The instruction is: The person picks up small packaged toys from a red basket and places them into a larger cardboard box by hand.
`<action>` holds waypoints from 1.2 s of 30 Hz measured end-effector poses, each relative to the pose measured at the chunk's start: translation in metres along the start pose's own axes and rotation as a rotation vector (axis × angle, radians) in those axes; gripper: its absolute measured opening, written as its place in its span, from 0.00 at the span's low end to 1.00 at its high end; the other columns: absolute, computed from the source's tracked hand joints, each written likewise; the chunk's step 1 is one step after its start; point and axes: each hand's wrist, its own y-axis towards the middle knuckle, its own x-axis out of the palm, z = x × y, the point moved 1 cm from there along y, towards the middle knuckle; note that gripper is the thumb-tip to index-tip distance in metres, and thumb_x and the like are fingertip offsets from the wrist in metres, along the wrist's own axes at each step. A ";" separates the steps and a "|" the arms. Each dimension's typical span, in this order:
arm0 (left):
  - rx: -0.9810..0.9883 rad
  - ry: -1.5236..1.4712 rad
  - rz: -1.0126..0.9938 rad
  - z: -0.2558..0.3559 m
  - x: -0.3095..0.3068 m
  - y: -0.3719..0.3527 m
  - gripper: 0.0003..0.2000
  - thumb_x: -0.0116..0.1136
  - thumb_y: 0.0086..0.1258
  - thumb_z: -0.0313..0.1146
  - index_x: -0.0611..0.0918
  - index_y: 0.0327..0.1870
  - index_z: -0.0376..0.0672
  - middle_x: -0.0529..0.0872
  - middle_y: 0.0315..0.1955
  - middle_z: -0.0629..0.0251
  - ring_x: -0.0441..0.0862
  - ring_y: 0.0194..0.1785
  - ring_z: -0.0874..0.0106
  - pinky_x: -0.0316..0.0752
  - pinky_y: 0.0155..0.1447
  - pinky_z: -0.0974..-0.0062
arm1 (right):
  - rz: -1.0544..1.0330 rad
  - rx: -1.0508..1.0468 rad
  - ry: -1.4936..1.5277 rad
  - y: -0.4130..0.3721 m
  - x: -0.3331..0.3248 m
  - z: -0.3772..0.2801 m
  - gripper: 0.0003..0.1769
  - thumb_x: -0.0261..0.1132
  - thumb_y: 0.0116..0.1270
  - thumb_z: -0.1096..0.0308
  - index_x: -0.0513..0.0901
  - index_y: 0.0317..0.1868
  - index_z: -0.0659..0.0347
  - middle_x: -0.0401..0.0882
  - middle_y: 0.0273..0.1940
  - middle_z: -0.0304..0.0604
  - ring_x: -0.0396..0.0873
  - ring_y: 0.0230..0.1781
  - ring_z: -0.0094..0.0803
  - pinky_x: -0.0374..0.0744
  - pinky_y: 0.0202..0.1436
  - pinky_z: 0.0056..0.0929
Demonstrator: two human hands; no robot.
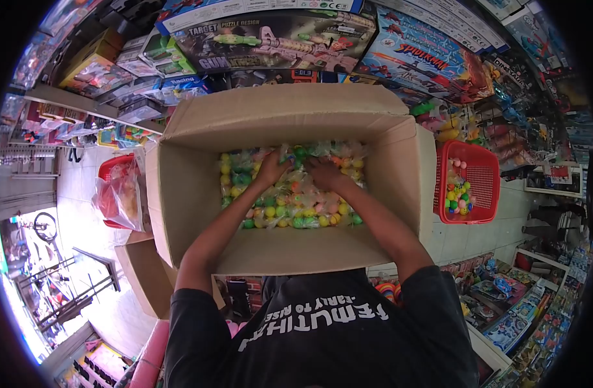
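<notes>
Both arms reach down into a large open cardboard box (283,252). Its bottom is covered with clear plastic bags of small coloured balls (303,210), mostly yellow, green, orange and pink. My left hand (272,169) is at the far part of the bags, its fingers bent around clear plastic by some green balls. Close to its right, my right hand (325,173) lies over the bags with its fingertips pointing away, partly sunk among the plastic. The fingertips of both hands are partly hidden, and the hands are a short gap apart.
A red basket (487,184) with loose coloured balls stands right of the box. Another red basket (109,216) with plastic bags is at the left. Boxed toys (270,42) rise beyond the box, and a smaller carton (144,275) sits lower left.
</notes>
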 end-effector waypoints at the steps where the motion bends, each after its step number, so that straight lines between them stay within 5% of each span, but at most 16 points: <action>1: 0.006 0.001 -0.003 -0.010 0.008 0.004 0.20 0.59 0.59 0.37 0.72 0.50 0.37 0.77 0.46 0.46 0.74 0.51 0.52 0.67 0.54 0.64 | 0.004 0.005 -0.001 -0.002 -0.002 -0.002 0.36 0.60 0.52 0.71 0.61 0.64 0.58 0.58 0.63 0.49 0.61 0.60 0.48 0.66 0.60 0.44; 9: 0.271 0.282 -0.001 0.008 0.031 0.017 0.18 0.59 0.58 0.30 0.72 0.50 0.37 0.72 0.49 0.48 0.66 0.56 0.51 0.65 0.56 0.60 | -0.045 0.108 -0.002 -0.008 -0.008 -0.007 0.36 0.63 0.50 0.66 0.64 0.63 0.52 0.58 0.57 0.56 0.59 0.60 0.54 0.67 0.59 0.47; 16: 0.170 0.178 -0.020 0.016 0.039 0.014 0.20 0.58 0.55 0.20 0.71 0.51 0.36 0.68 0.51 0.53 0.66 0.57 0.53 0.66 0.55 0.63 | -0.143 0.063 0.046 -0.010 -0.019 0.000 0.37 0.63 0.49 0.65 0.63 0.63 0.52 0.55 0.61 0.59 0.59 0.61 0.57 0.66 0.61 0.44; 24: 0.220 0.431 0.139 0.011 0.040 0.015 0.25 0.60 0.57 0.31 0.68 0.57 0.41 0.68 0.53 0.54 0.63 0.60 0.54 0.63 0.57 0.57 | -0.253 -0.026 0.282 0.004 -0.013 0.019 0.44 0.64 0.48 0.66 0.56 0.67 0.57 0.52 0.67 0.55 0.57 0.66 0.46 0.58 0.68 0.37; 30: -0.063 0.399 0.196 0.011 0.050 0.013 0.31 0.63 0.54 0.35 0.65 0.59 0.38 0.66 0.56 0.47 0.65 0.59 0.52 0.63 0.58 0.59 | -0.267 -0.128 0.411 0.011 -0.008 0.033 0.45 0.65 0.49 0.67 0.55 0.68 0.60 0.57 0.65 0.55 0.57 0.65 0.46 0.57 0.68 0.34; 36: -0.034 0.201 0.127 -0.018 0.050 0.026 0.34 0.64 0.51 0.39 0.64 0.59 0.35 0.67 0.55 0.43 0.65 0.58 0.48 0.65 0.58 0.59 | -0.273 -0.069 0.405 0.005 -0.015 0.028 0.40 0.65 0.48 0.68 0.59 0.63 0.61 0.63 0.60 0.52 0.60 0.63 0.45 0.59 0.66 0.33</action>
